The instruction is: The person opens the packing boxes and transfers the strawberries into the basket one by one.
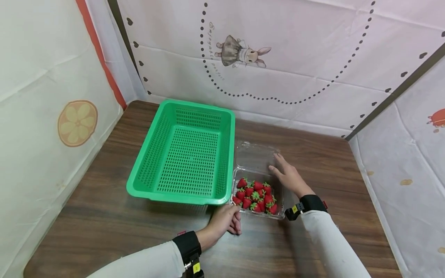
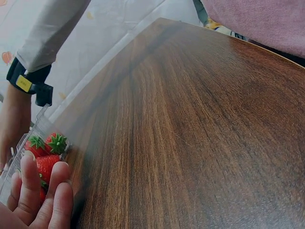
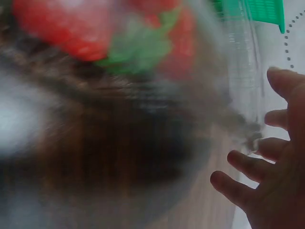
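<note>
A clear plastic clamshell box [image 1: 281, 200] holds red strawberries [image 1: 258, 195] with green leaves. Its transparent lid [image 1: 255, 156] is folded back, away from the person. My left hand [image 1: 225, 220] is at the box's near left corner, pinching its rim, with the other fingers curled below. Those half-bent fingers [image 2: 59, 176] appear beside the strawberries in the left wrist view. Over the right side of the box, my right hand [image 1: 290, 177] reaches to the lid's right edge. The right wrist view shows its spread fingers [image 3: 250, 167] by the lid; whether all touch it is unclear.
A green perforated plastic basket [image 1: 180, 197] stands just left of the box, its rim beside the box's left side. Both are on a brown wood-grain table [image 1: 97, 204]. Printed white cloth [image 1: 295, 58] encloses the table's back and sides.
</note>
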`<state>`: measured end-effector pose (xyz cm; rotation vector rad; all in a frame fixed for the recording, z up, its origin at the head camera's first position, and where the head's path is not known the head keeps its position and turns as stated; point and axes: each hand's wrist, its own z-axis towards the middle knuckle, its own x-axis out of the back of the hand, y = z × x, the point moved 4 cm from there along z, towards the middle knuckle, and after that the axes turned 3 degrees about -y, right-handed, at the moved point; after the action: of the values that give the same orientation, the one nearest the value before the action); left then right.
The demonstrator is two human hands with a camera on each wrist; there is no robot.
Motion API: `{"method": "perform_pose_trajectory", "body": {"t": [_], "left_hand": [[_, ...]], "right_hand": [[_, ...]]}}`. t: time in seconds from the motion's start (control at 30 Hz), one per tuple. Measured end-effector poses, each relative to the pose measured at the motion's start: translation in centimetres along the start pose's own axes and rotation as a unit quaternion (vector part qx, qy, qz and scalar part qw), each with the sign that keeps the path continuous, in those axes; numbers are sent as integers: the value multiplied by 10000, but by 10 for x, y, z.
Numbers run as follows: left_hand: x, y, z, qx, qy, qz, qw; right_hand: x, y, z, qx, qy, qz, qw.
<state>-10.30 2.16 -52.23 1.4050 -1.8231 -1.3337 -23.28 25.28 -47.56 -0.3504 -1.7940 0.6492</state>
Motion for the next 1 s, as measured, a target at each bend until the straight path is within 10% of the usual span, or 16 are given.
{"method": "perform_pose_trajectory", "body": {"t": [0.4,0.63,0.8,0.9,1.0], "left_hand": [[0,9,-18,190,-62,346,9992],[14,46,-63,-1232,-100,1672,9781],[48,110,-103,-3077,516,2436,9183],[94,146,-117,-3693,1773,3091,8583],[146,157,-122,-3639,3027,3940,7878]], "right_hand": [[-13,8,-7,28,-252,109,9996],[-12,9,-7,44,-278,82,9996],[-12,10,-7,42,-153,74,9998],[-13,9,-7,8,-36,95,9999],[-14,9,-7,-26,13,118,9999]]}}
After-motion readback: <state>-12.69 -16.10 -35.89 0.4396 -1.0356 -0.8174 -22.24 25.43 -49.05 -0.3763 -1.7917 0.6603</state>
